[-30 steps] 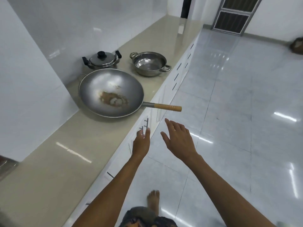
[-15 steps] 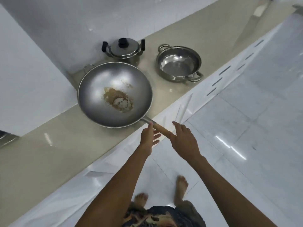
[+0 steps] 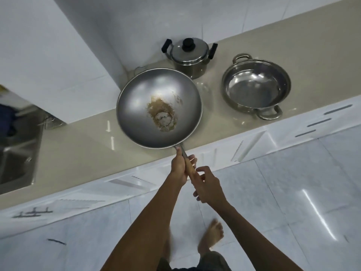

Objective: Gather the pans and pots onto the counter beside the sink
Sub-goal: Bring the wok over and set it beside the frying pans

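A large grey wok (image 3: 136, 118) with brown residue in its bowl sits on the beige counter (image 3: 78, 149), its wooden handle sticking out over the counter's front edge. My left hand (image 3: 180, 168) is wrapped around that handle near the metal neck. My right hand (image 3: 209, 185) is curled around the handle's lower end, fingers partly closed on it. Behind the wok stands a small lidded steel pot (image 3: 189, 55) with black handles. To the right is an open two-handled steel pot (image 3: 256, 87).
A steel sink (image 3: 17, 153) is set into the counter at the far left. A white wall block (image 3: 48, 55) juts out behind the counter. White cabinet fronts (image 3: 244, 147) run below the edge. My bare feet (image 3: 212, 234) stand on the glossy tiled floor.
Both hands reached forward and closed around the wok's handle. The view turned left and down, bringing the sink into sight. The pots stay where they were.
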`<action>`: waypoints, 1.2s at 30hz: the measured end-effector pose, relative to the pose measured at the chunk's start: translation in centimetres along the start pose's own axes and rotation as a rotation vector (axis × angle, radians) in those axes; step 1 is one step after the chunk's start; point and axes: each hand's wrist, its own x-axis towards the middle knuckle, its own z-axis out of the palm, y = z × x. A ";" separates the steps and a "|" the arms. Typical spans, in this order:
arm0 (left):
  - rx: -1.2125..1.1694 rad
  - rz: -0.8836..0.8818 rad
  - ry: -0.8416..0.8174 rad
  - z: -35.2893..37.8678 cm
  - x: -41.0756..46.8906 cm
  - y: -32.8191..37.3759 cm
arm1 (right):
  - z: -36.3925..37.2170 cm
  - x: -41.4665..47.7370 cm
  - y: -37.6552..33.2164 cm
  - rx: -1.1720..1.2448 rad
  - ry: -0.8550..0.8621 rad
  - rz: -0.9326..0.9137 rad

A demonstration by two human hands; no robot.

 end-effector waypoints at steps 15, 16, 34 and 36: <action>-0.080 -0.007 0.031 1.1 -2.4 -1.2 | -0.5 -1.1 1.3 -0.157 -0.096 -0.043; -0.088 -0.011 0.028 0.6 -2.7 -1.6 | -0.4 -1.7 1.5 -0.171 -0.095 -0.057; -0.341 0.064 0.090 -25.0 -14.7 -10.0 | 16.3 -20.8 3.7 -0.236 -0.324 -0.178; -0.369 0.104 0.134 -29.3 -16.4 -9.7 | 19.5 -23.1 2.2 -0.259 -0.381 -0.213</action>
